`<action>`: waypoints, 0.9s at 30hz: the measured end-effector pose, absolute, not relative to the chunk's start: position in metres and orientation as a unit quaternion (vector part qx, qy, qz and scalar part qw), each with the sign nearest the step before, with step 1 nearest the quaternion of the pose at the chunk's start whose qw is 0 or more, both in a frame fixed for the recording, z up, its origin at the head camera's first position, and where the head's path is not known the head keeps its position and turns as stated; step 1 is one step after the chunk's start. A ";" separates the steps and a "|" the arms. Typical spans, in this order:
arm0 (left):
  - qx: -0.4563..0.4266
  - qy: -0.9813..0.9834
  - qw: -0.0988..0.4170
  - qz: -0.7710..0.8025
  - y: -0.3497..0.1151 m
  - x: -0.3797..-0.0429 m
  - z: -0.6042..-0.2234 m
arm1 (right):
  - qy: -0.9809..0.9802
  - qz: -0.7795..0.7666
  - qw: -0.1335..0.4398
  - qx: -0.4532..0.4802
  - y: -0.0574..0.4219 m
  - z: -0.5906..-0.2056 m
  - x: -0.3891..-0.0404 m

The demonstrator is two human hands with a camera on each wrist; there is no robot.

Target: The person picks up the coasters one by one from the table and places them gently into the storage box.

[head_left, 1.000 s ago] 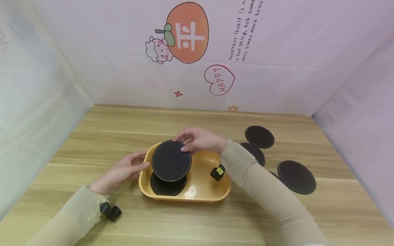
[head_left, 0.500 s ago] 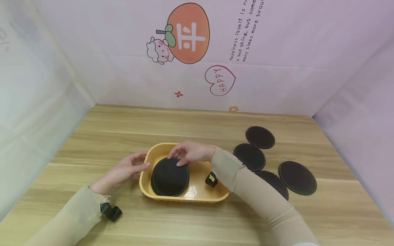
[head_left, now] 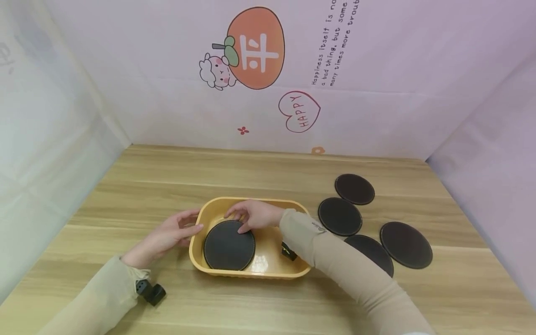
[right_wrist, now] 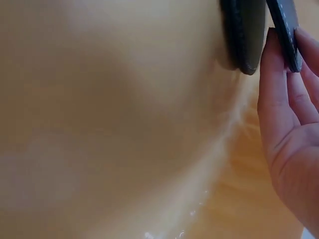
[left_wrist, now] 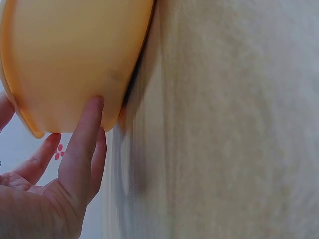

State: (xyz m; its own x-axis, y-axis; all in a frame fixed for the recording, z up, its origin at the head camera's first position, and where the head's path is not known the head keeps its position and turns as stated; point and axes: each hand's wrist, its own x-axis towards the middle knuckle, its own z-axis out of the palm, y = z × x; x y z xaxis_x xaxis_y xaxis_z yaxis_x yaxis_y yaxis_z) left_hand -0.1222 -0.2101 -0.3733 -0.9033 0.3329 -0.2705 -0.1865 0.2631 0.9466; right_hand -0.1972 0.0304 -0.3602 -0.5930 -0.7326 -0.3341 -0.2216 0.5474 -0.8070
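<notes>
My right hand (head_left: 258, 215) reaches into a yellow plastic basin (head_left: 279, 265) and pinches the edge of a round black coaster (head_left: 228, 249) with pale edge stitching. In the right wrist view, thumb and fingers hold this coaster (right_wrist: 285, 30) tilted, just over a second coaster (right_wrist: 244, 37) on the basin floor. From the head view, the upper coaster hides the lower one. At the basin's left end, my left hand (head_left: 171, 232) has its thumb at the rim. Its fingertips touch the outer wall, as the left wrist view shows for the basin (left_wrist: 75, 64).
On the wooden table (head_left: 251, 307), several more coasters lie flat to the right: a far one (head_left: 354, 189), one near the basin (head_left: 340, 216), one partly under the right sleeve (head_left: 370, 251) and a rightmost one (head_left: 406, 244). A printed cloth (head_left: 368, 116) hangs behind.
The right hand has lowered the coaster into the basin's left part, over the coaster lying there. The left hand has kept its place at the basin's end.
</notes>
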 end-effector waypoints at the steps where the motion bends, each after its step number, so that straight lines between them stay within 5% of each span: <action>1: 0.046 0.766 0.214 0.604 -0.210 -0.122 -0.373 | 0.812 -0.372 0.339 -0.295 0.030 -0.361 -0.197; 14: 0.042 0.765 0.214 0.606 -0.211 -0.123 -0.376 | 0.844 -0.300 0.260 -0.360 0.028 -0.361 -0.194; 27: 0.041 0.767 0.207 0.606 -0.210 -0.121 -0.374 | 0.849 -0.268 0.245 -0.385 0.028 -0.361 -0.192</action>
State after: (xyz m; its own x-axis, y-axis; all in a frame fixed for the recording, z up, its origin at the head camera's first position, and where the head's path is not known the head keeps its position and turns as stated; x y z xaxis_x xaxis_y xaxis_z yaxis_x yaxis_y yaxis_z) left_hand -0.1214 -0.2099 -0.3742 -0.9106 0.3148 -0.2679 -0.1882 0.2613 0.9467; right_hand -0.1921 0.0285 -0.3609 -0.5844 -0.7839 -0.2095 -0.5217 0.5608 -0.6429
